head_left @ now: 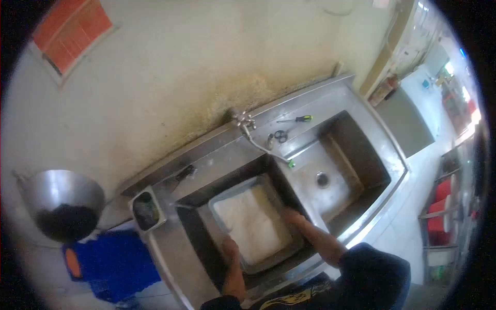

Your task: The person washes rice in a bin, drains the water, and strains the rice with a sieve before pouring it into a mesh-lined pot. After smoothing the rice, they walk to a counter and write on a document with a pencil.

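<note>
A grey rectangular tub [257, 266] with whitish, cloudy contents sits in the left basin of a steel double sink [206, 175]. At the tub's left side is my left hand [231, 249], its fingers mostly hidden. Across from it, my right hand [293, 217] is at the tub's right side; its fingers are too blurred to make out. Above the divider between the basins, a faucet [253, 137] with a green tip reaches out from the wall.
Behind the right basin [343, 181] lie a green-handled screwdriver [304, 119] and a dark scissors-like item [280, 136]. A small steel container [148, 209] stands at the sink's left end, near a large metal bowl [64, 191] and a blue item [119, 263].
</note>
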`<state>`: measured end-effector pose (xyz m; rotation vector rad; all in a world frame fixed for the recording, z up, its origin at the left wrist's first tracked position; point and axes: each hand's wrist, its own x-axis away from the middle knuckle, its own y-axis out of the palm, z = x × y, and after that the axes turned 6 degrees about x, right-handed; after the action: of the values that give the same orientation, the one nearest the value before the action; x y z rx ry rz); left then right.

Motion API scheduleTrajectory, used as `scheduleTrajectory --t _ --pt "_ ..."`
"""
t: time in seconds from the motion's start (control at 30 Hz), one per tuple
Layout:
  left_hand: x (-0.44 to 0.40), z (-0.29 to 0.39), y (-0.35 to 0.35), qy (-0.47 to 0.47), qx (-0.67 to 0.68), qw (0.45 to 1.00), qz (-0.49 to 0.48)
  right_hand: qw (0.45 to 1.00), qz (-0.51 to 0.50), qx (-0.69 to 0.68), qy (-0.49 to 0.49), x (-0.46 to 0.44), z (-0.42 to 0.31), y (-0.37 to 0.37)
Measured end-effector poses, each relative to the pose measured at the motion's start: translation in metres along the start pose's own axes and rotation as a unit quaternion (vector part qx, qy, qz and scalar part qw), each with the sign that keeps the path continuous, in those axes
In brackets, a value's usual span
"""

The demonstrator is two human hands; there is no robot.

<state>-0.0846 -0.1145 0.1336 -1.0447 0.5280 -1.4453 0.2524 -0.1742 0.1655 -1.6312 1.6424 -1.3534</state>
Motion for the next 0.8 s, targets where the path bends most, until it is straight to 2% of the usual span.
scheduleTrajectory --t 0.03,0.07,0.1,0.13,0.17,0.2,0.27,0.3,0.33,0.37,0.4,0.43,0.47,0.5,0.53,0.57,0.63,0.67,0.7,0.73,0.77,0.8 --pt "0.002 0.014 0.013 -0.003 0.012 1.000 -0.015 0.999 -0.014 0.035 -0.031 0.008 -0.004 -0.027" --pt "0.002 0.027 0.023 0.025 0.085 0.996 0.032 0.997 0.069 0.019 -0.032 -0.011 -0.016 -0.054" --pt "0.002 0.031 0.026 0.049 0.148 0.984 0.087 0.994 0.106 0.028 0.005 -0.049 -0.026 -0.103" --pt "0.006 0.028 0.028 0.034 0.146 0.985 0.084 0.953 0.295 -0.064 -0.006 -0.039 -0.096 -0.210" --pt "0.009 0.022 0.030 0.032 0.099 0.991 0.080 0.954 0.276 -0.087 0.074 -0.047 -0.141 -0.289" --pt "0.003 0.022 0.035 0.033 0.056 0.995 0.077 0.931 0.362 -0.034 -0.015 -0.080 -0.147 -0.326" --pt "-0.014 0.054 0.040 0.029 0.026 0.996 0.075 0.966 0.252 0.062 0.011 -0.128 -0.175 -0.383" --pt "-0.006 0.072 0.015 -0.036 0.023 0.998 0.045 0.969 0.239 0.066 0.011 -0.150 -0.175 -0.395" --pt "0.002 0.087 0.001 -0.107 0.016 0.994 0.012 0.977 0.172 0.118 -0.031 -0.171 -0.173 -0.397" --pt "0.004 0.078 0.007 -0.129 0.000 0.992 0.002 0.980 0.097 0.158 -0.073 -0.180 -0.182 -0.391" --pt "0.005 0.069 0.013 -0.057 0.055 0.995 0.057 0.984 0.071 0.147 -0.076 -0.184 -0.187 -0.386" --pt "0.000 0.064 0.018 0.020 0.114 0.987 0.116 0.979 0.028 0.192 -0.054 -0.181 -0.201 -0.401" --pt "-0.007 0.067 0.018 0.006 0.109 0.988 0.113 0.969 -0.009 0.244 -0.032 -0.183 -0.204 -0.408" --pt "-0.011 0.074 0.015 -0.073 0.076 0.993 0.057 0.969 -0.019 0.245 -0.034 -0.187 -0.196 -0.404" --pt "-0.009 0.072 0.014 -0.148 0.041 0.988 -0.002 0.931 0.036 0.338 -0.131 -0.191 -0.187 -0.399" --pt "-0.005 0.060 0.023 -0.151 0.040 0.988 -0.007 0.872 0.094 0.423 -0.228 -0.193 -0.179 -0.396" --pt "-0.012 0.049 0.039 -0.084 0.005 0.991 0.106 0.854 0.125 0.430 -0.265 -0.200 -0.163 -0.398" --pt "-0.013 0.059 0.028 -0.086 0.011 0.990 0.111 0.832 0.157 0.437 -0.303 -0.203 -0.160 -0.403" --pt "-0.010 0.067 0.015 -0.108 0.015 0.992 0.055 0.827 0.161 0.440 -0.310 -0.203 -0.159 -0.408" --pt "-0.007 0.075 0.003 -0.132 0.020 0.991 0.000 0.826 0.113 0.454 -0.315 -0.204 -0.163 -0.414" --pt "-0.012 0.047 0.035 -0.087 -0.022 0.996 0.024 0.818 0.073 0.468 -0.327 -0.207 -0.171 -0.420" --pt "-0.016 0.019 0.065 -0.043 -0.068 0.995 0.052 0.825 0.049 0.479 -0.295 -0.215 -0.166 -0.414"
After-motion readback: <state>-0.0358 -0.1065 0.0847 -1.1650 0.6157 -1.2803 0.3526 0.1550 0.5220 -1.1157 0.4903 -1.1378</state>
